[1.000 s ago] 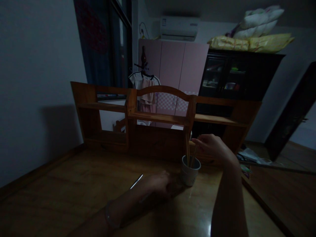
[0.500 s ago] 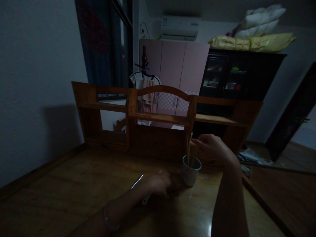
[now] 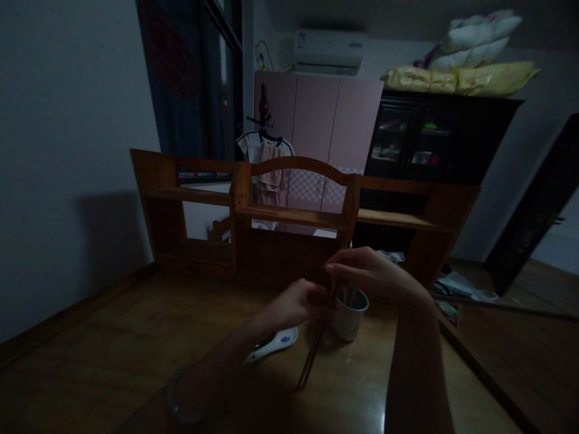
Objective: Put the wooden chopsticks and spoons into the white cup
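Perhaps the main danger is that the chopsticks [image 3: 312, 354] slip apart: they are thin and likely smooth, so if the two hands press unevenly, one of them could slide down and fall on the table [image 3: 208, 319]. The cup [image 3: 349, 324] stands just beside the left hand [image 3: 301, 304], so a careless knuckle could push it and tip it over, together with the sticks [image 3: 353, 295] inside it. The spoon [image 3: 274, 345] lies near the left forearm, and a low sweep of this arm may knock it away. As for the grip, the right hand [image 3: 368, 272] pinches the chopsticks narrowly near their upper part, and the left hand is curled closely about them lower down. They slant in front of the cup; whether their lower ends touch the table, I cannot tell.
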{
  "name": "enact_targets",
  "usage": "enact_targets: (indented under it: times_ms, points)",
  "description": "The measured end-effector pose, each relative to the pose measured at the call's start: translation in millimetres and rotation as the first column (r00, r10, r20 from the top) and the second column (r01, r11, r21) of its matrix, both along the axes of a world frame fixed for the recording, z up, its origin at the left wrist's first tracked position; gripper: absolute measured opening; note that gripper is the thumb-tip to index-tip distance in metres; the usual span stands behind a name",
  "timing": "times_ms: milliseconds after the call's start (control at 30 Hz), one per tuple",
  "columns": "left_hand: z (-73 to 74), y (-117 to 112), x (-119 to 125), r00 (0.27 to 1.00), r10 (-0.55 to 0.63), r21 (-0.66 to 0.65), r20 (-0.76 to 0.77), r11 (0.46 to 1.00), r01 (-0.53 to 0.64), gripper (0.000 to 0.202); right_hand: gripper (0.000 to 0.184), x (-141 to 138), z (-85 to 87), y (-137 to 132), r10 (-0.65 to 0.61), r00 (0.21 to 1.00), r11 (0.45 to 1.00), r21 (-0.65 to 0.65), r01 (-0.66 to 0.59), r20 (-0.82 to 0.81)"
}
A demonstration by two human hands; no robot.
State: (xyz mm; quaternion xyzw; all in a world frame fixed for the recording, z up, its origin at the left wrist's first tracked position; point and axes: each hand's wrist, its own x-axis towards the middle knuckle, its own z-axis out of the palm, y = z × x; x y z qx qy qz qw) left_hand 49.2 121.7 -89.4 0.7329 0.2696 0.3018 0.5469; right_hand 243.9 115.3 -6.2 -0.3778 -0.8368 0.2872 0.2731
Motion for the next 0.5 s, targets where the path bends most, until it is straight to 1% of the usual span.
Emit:
enact_targets:
  times_ms: [100, 233, 333, 400, 500]
  points:
    - [-5.1, 2, 5, 0.997, 0.061, 0.015, 0.042, 0.998, -0.062, 0.032, 0.026, 0, -0.4, -1, 0.050, 0.999, 0.999, -0.019, -0.049, 0.011]
    - [-4.5, 4, 7, 0.982, 0.152, 0.063, 0.116, 0.985, -0.160, 0.035, 0.019, 4, -2.3, 1, 0.081, 0.996, 0.993, -0.085, -0.079, 0.025]
    - [-4.1, 2, 9, 0.960, 0.212, 0.125, 0.183, 0.964, -0.236, 0.035, 0.018, 4, -2.0, 0, 0.064, 0.998, 0.995, -0.081, -0.063, 0.018]
    - [-6.0, 1, 11, 0.952, 0.226, 0.146, 0.205, 0.955, -0.258, 0.035, 0.018, 4, -1.0, -2, 0.057, 0.998, 0.996, -0.073, -0.056, 0.011]
    - [-9.7, 0, 13, 0.956, 0.216, 0.149, 0.196, 0.958, -0.247, 0.034, 0.017, 3, 0.2, -4, 0.063, 0.998, 0.995, -0.075, -0.062, 0.017]
